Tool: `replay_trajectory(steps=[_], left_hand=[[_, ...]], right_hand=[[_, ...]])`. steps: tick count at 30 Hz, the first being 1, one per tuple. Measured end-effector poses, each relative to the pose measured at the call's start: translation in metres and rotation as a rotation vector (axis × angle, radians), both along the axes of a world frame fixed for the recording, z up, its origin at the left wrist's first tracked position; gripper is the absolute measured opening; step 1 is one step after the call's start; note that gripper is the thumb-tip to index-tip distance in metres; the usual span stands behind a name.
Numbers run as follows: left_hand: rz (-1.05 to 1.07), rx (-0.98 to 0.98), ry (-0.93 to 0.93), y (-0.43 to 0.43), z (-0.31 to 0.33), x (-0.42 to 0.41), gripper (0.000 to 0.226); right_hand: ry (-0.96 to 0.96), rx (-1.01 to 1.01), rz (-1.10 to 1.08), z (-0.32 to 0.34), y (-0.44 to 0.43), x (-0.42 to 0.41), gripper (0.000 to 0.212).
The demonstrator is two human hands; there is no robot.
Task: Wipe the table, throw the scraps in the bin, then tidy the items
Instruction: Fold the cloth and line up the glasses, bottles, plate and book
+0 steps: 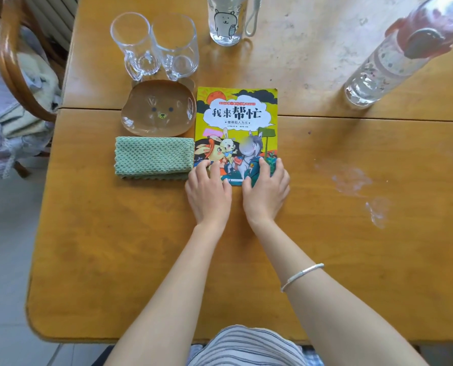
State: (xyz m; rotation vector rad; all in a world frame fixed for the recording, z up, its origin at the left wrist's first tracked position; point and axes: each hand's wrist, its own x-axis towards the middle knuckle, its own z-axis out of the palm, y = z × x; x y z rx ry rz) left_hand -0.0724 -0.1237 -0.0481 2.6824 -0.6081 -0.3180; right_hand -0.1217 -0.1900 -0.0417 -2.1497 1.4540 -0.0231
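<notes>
A yellow picture book (236,120) lies flat on the wooden table (114,247). My left hand (208,192) and my right hand (266,190) rest side by side on its near edge, fingers fairly straight and pressing down on the cover. A folded green cloth (152,161) lies just left of the book, touching it. Behind the cloth sits a brown bear-face plate (158,108). Two clear glass mugs (154,46) stand behind the plate.
A clear bottle with a bear drawing (225,21) stands at the back. A tall clear bottle with a pink lid (402,52) stands at the back right. Whitish smears (357,183) mark the table on the right. A wooden chair with cloths (16,83) stands left.
</notes>
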Motion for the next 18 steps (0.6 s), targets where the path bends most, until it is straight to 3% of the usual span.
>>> replay_trajectory(steps=[12, 18], left_hand=[[-0.117, -0.152, -0.045, -0.031, 0.005, -0.008, 0.025], [-0.256, -0.215, 0.175, -0.091, 0.016, -0.020, 0.028]], right_hand=[[-0.126, -0.031, -0.126, 0.007, -0.021, -0.011, 0.046], [-0.232, -0.015, -0.301, 0.015, -0.073, -0.028, 0.039]])
